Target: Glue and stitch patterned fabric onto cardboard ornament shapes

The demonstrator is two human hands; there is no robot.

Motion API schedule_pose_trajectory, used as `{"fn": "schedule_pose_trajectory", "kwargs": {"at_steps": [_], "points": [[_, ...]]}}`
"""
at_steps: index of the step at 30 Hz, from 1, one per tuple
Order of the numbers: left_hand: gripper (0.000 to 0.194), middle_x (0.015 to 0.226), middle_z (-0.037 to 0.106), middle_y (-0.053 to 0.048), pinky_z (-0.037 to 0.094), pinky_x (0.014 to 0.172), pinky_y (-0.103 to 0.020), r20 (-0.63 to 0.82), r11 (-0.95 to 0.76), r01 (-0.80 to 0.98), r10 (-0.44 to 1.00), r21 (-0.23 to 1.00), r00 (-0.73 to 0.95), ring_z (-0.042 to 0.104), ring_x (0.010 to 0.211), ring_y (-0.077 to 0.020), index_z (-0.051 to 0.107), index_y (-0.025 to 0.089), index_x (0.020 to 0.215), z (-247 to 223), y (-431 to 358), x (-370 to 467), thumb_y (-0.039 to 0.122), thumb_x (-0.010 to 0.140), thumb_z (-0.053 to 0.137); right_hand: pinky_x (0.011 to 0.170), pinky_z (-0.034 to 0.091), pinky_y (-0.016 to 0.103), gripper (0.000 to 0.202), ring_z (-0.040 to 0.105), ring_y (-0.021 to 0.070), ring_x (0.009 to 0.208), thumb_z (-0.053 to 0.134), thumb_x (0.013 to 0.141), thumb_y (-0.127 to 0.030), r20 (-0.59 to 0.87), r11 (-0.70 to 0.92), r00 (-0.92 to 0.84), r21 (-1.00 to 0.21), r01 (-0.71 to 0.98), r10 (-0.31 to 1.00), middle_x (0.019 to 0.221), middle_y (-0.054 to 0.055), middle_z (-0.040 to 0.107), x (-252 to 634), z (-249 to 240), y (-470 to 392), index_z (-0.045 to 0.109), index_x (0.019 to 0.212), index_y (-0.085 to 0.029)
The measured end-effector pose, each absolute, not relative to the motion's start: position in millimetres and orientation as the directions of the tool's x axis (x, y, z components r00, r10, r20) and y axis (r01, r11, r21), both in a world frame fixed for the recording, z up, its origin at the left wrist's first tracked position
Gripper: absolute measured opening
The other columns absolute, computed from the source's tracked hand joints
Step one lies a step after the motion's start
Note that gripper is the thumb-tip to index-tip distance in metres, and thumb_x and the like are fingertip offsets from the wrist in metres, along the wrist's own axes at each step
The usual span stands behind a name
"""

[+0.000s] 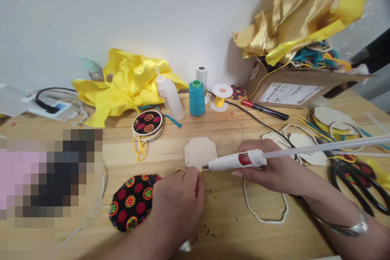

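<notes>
My right hand (268,162) is wrapped round a white hot glue gun (225,161), with a long clear glue stick (313,147) running out of its back end. The gun's metal nozzle points left, at the near edge of a cream octagonal wooden piece (199,150). My left hand (179,197) is closed in a pinch on a thin yellow cord (180,170), right by the nozzle; its fingertips are mostly hidden. Beside that hand lies a black fabric-covered piece (129,201) with red dots and bright flowers, partly behind the hand.
Behind stand teal thread (197,99), a ribbon spool (221,93), a squeeze bottle (172,95) and yellow cloth (131,79). A stacked round patterned piece (148,124) lies left. At right are a marker (265,109), wooden outlines (265,221), scissors (353,183) and a cardboard box (289,89).
</notes>
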State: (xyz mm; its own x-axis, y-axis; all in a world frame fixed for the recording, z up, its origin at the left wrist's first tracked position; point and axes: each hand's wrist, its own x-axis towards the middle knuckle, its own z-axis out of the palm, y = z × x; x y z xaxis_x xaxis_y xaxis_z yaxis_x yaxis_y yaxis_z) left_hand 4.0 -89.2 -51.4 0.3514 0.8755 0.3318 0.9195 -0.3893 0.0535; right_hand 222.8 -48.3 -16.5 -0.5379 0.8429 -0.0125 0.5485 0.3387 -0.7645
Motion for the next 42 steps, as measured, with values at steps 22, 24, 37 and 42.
{"fn": "schedule_pose_trajectory", "kwargs": {"at_steps": [22,24,37,42], "points": [[0.019,0.047,0.059,0.0,0.031,0.044,-0.03,0.283,-0.37,0.924,0.901,0.102,0.329,0.057,0.044,-0.0193,0.055,0.021,0.057,-50.5,-88.6,5.1,0.016,0.075,0.049,0.05,0.033,0.021,0.022,0.046,0.0084,0.054,0.062,0.078,-0.033,0.009,0.366,-0.535,-0.739,0.566,0.845,0.061,-0.002,0.053,220.2,-18.0,-47.8,0.053,0.065,-0.017],[0.019,0.047,0.059,0.0,0.031,0.044,-0.03,0.278,-0.369,0.923,0.902,0.108,0.329,0.058,0.044,-0.0193,0.055,0.021,0.058,-50.5,-88.2,5.3,0.016,0.075,0.049,0.049,0.033,0.021,0.022,0.044,0.0079,0.052,0.062,0.078,-0.032,0.027,0.367,-0.52,-0.74,0.564,0.853,0.059,-0.003,0.051,221.5,-17.2,-47.1,0.053,0.065,-0.017],[0.018,0.048,0.059,0.0,0.033,0.044,-0.03,0.272,-0.364,0.923,0.907,0.127,0.32,0.058,0.044,-0.02,0.056,0.02,0.058,-49.6,-88.3,5.5,0.015,0.074,0.05,0.049,0.033,0.021,0.023,0.045,0.0083,0.053,0.062,0.078,-0.033,0.003,0.358,-0.518,-0.727,0.586,0.855,0.059,-0.003,0.052,222.3,-15.9,-46.9,0.053,0.065,-0.017],[0.019,0.048,0.06,0.0,0.032,0.045,-0.029,0.265,-0.359,0.925,0.91,0.122,0.318,0.058,0.045,-0.0199,0.055,0.021,0.058,-50.4,-88.3,5.9,0.016,0.075,0.049,0.052,0.035,0.023,0.02,0.048,0.0105,0.057,0.061,0.079,-0.033,-0.01,0.366,-0.545,-0.73,0.577,0.839,0.064,0.0,0.056,222.5,-16.2,-46.5,0.057,0.068,-0.016]]}}
